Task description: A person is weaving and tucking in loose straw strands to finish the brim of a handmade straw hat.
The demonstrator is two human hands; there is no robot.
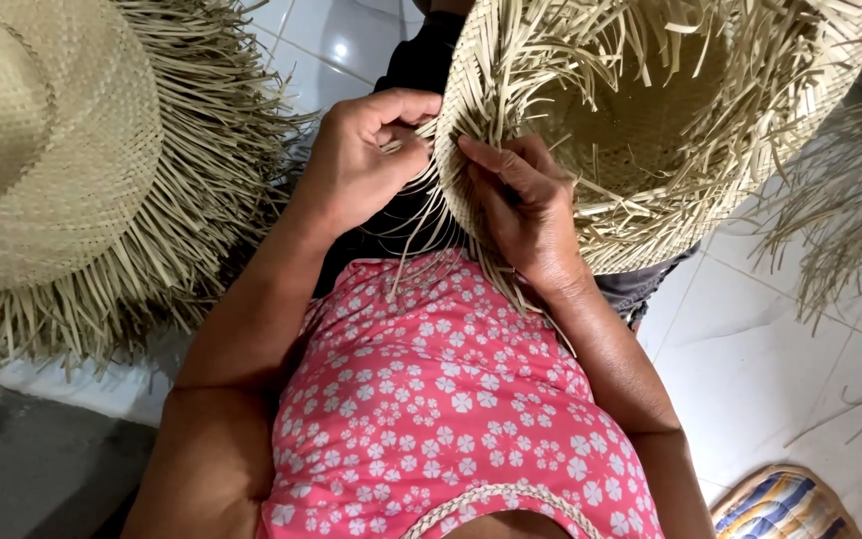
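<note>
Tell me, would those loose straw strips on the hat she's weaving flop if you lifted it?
Probably yes: the loose strips curl and droop every way. The hat looks light, since both hands hold its rim by the fingertips. The woven brim likely stays stiffer, keeping its curve.

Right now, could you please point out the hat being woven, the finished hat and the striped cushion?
Hat being woven [650,130], head view: inner crown.
Finished hat [52,150], head view: woven brim.
Striped cushion [785,504], head view: top.

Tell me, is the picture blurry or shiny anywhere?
Head view: the left hand, right hand and the straw hat they work on look sharp; a small white glare spot shines on the floor tile; soft, even light, with dim shadow under the finished hat.
</note>
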